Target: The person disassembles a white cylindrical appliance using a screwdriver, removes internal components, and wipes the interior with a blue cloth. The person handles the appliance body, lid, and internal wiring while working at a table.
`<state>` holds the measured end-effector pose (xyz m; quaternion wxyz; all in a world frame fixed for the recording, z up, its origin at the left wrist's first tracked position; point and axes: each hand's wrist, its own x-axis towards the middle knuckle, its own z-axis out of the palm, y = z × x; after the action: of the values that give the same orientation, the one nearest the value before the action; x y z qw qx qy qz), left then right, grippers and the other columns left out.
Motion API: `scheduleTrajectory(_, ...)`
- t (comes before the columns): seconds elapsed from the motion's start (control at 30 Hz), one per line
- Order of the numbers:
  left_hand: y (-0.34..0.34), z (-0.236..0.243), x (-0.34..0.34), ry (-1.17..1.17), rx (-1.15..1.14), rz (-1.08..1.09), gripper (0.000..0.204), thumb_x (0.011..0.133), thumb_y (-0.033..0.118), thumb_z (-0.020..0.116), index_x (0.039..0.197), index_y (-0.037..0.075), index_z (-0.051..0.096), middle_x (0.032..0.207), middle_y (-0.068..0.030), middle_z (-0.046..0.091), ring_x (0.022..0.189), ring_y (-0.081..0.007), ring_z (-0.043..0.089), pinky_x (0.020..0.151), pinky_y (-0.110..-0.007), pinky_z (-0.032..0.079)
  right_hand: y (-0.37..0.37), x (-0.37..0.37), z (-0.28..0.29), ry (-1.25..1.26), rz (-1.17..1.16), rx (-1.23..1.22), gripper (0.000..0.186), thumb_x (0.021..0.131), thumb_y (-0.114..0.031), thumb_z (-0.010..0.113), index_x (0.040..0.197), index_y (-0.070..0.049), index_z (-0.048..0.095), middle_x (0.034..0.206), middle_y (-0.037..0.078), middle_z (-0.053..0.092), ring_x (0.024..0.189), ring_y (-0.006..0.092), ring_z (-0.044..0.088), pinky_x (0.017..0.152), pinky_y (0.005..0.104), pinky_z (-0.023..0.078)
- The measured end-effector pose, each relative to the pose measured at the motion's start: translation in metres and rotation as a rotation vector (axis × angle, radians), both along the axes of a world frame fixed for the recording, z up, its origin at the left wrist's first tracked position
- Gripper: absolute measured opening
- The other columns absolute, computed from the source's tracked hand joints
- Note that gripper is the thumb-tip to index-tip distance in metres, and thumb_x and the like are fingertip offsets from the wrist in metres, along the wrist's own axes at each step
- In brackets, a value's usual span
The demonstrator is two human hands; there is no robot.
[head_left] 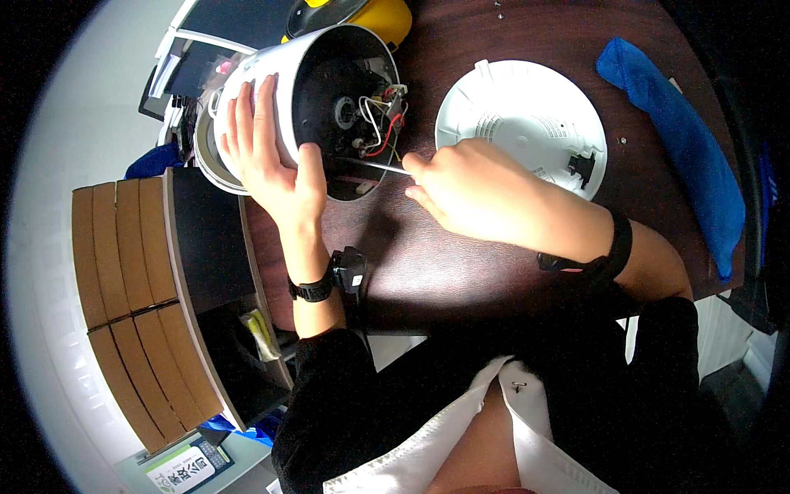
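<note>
A white round cooker body [284, 78] lies on its side on the dark wooden table [461, 263], its open underside facing me with red, white and black wires [380, 123] showing inside. My left hand [267, 156] is spread over its outer wall and rim, steadying it. My right hand [473, 193] grips a thin metal screwdriver [370, 164] whose shaft reaches into the lower part of the open base. The tool's handle is hidden in my fist.
The removed white round bottom cover [518, 119] lies to the right of the cooker. A blue cloth [683, 140] lies along the table's right side. A yellow appliance [374, 15] stands behind. A black power plug [350, 267] rests near my left wrist. Brown boxes [123, 272] sit at left.
</note>
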<state>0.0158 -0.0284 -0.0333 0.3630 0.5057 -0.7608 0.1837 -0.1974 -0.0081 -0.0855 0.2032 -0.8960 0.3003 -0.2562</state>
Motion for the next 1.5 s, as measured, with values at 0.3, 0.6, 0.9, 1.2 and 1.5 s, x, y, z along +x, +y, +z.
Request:
scheduleTrajectory(0.3, -0.001, 0.009, 0.020, 0.516, 0.140, -0.129, 0.050, 0.084, 0.017, 0.065, 0.128, 0.000, 0.048, 0.131, -0.0175, 0.048, 0.120, -0.0271, 0.047, 0.102, -0.037, 0.035, -0.009, -0.012, 0.004, -0.020, -0.076, 0.248, 0.021, 0.089, -0.022, 0.055, 0.084, -0.002, 0.054, 0.057, 0.016, 0.056, 0.054, 0.0339, 0.060, 0.050, 0.0417, 0.047)
scheduleTrajectory(0.6, -0.014, 0.007, 0.107, 1.021, 0.436, 0.037, 0.053, 0.084, 0.034, 0.062, 0.123, 0.000, 0.050, 0.114, -0.0127, 0.058, 0.106, -0.0221, 0.054, 0.091, -0.032, 0.040, -0.008, -0.014, 0.011, -0.043, -0.061, 0.242, 0.026, 0.087, -0.022, 0.055, 0.082, 0.004, 0.055, 0.055, 0.019, 0.056, 0.053, 0.0376, 0.061, 0.051, 0.0447, 0.050)
scheduleTrajectory(0.9, -0.016, -0.033, 0.175, 1.450, 1.006, -0.732, 0.070, 0.076, 0.022, 0.061, 0.134, -0.007, 0.034, 0.130, -0.0210, 0.048, 0.118, -0.0313, 0.050, 0.100, -0.042, 0.040, -0.004, -0.017, 0.016, -0.018, -0.041, 0.301, 0.024, 0.088, -0.022, 0.055, 0.083, 0.002, 0.055, 0.057, 0.018, 0.057, 0.054, 0.0361, 0.060, 0.052, 0.0432, 0.049)
scheduleTrajectory(1.2, -0.017, -0.050, 0.150, 1.428, 0.908, -1.382, 0.074, 0.063, 0.010, 0.061, 0.131, -0.009, 0.037, 0.127, -0.0251, 0.049, 0.115, -0.0382, 0.051, 0.098, -0.046, 0.043, 0.000, -0.033, 0.030, 0.055, 0.002, 0.395, 0.020, 0.090, -0.021, 0.055, 0.085, -0.002, 0.057, 0.055, 0.015, 0.055, 0.047, 0.0279, 0.056, 0.047, 0.0376, 0.042)
scheduleTrajectory(1.5, -0.022, -0.051, 0.144, 1.493, 0.970, -1.360, 0.076, 0.059, 0.006, 0.061, 0.130, -0.009, 0.037, 0.126, -0.0254, 0.049, 0.114, -0.0398, 0.050, 0.098, -0.046, 0.044, -0.008, -0.030, 0.024, 0.005, 0.005, 0.454, 0.022, 0.091, -0.020, 0.053, 0.082, -0.001, 0.056, 0.056, 0.015, 0.055, 0.049, 0.0261, 0.056, 0.050, 0.0369, 0.041)
